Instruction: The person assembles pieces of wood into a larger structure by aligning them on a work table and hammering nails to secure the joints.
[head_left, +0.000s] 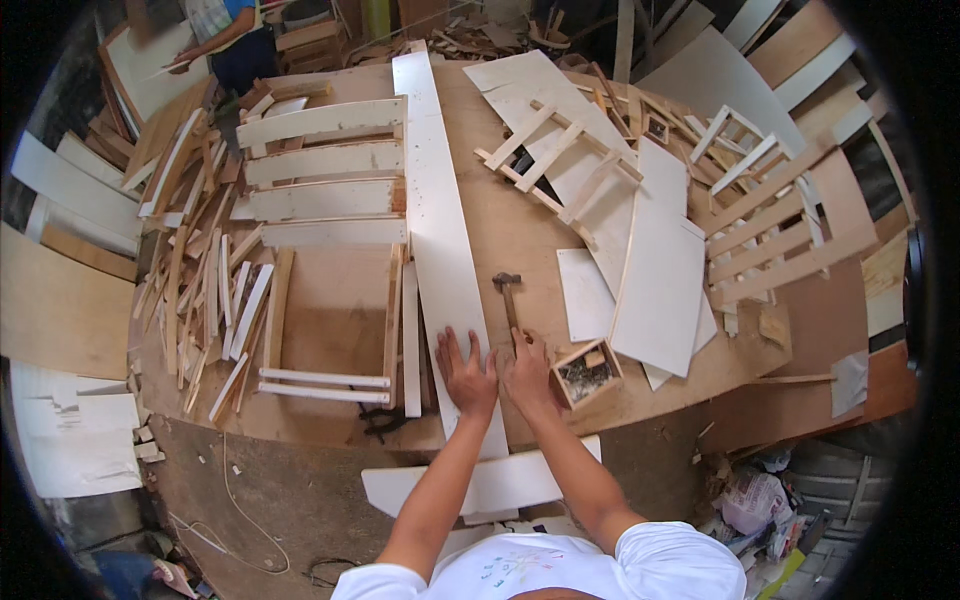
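At lower centre, my left hand [469,384], fingers spread, seemingly steadies the white board [438,200] while my right hand [529,376] curls round the hammer [509,300]; lifting calls for firmness.

This is a workshop where people make things from wood. A big wooden table [480,215] has a hammer [509,299], a little wooden box [599,392] of small bits, a messy heap of sticks [252,312] and a frame with slats [325,160]. Big flat boards [65,320] sit by the sides, and wood scraps [480,42] are piled at the back.
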